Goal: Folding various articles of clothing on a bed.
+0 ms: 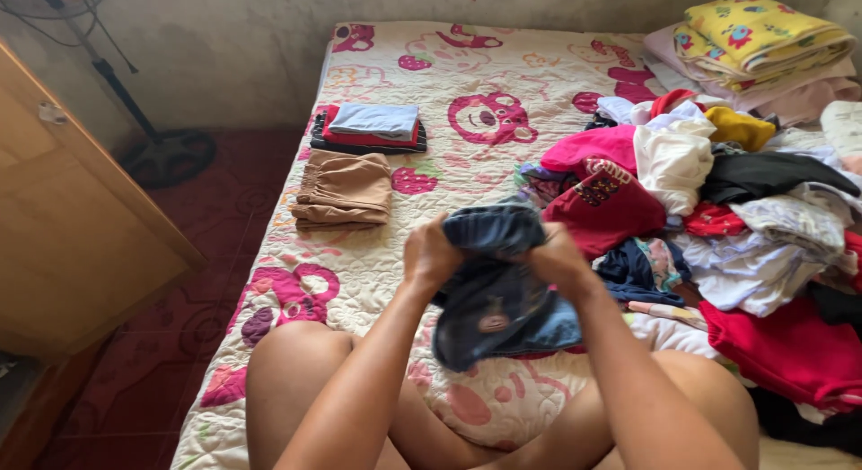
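Bed [377, 254] with cartoon-print quilt fills most of the view, its right edge buried and the near edge cut off by the frame. Big loose heap of clothes [745, 210] covers the right side, mixed reds, whites, pinks and darks, single pieces hard to tell apart; runs out of frame right. Wooden cabinet [63, 219] at left, cropped. Folded blankets [763, 48] in yellow and pink stacked at the far right corner, partly cut off. Fan [153, 138] on the floor by the wall, head out of frame. Denim garment [498, 295], dark blue, held up over the quilt between the person's knees, just left of the heap; bunched, so its type is unclear; long axis runs roughly top to bottom, upper end rolled over at the hands, lower end hanging toward the viewer, small round patch facing the camera. Folded tan shorts [343, 190] on the bed's left part, well apart from the hands. Small folded stack [371, 127], pale blue on red on dark, just beyond it. Left hand [431, 253] and right hand [555, 254] both closed on the garment's top edge, backs toward the camera, fingers tucked in the cloth and mostly hidden.
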